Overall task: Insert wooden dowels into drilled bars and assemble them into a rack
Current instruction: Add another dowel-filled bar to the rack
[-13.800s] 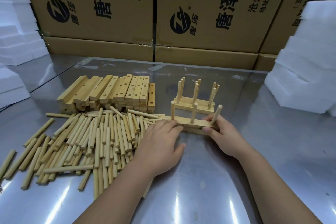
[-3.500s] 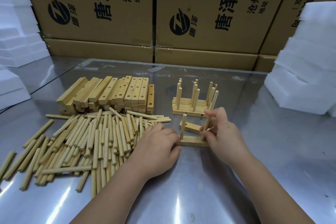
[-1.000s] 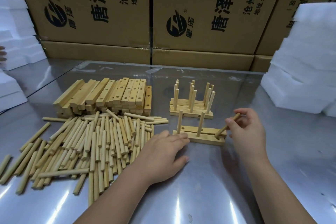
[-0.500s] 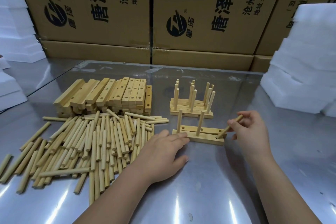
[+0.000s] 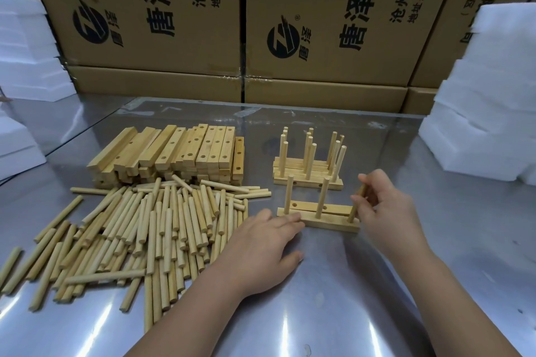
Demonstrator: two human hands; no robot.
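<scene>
Two drilled bars point(image 5: 327, 219) lie side by side on the steel table. The near bar has two dowels upright in it, with a third dowel point(image 5: 356, 206) at its right end, nearly upright. My right hand point(image 5: 385, 206) pinches that third dowel near its top. My left hand point(image 5: 261, 252) lies flat on the table, fingertips touching the bars' left end. Behind stand several finished bars with dowels point(image 5: 309, 165), packed together.
A heap of loose dowels point(image 5: 139, 229) covers the table's left half. A stack of drilled bars point(image 5: 174, 153) lies behind it. White foam blocks stand at the right point(image 5: 487, 101) and the left point(image 5: 23, 49). Cardboard boxes point(image 5: 319, 23) wall off the back.
My right hand has swung the third dowel from a slant to nearly upright in the bar's right end hole. My left hand has stayed at the bars' left end.
</scene>
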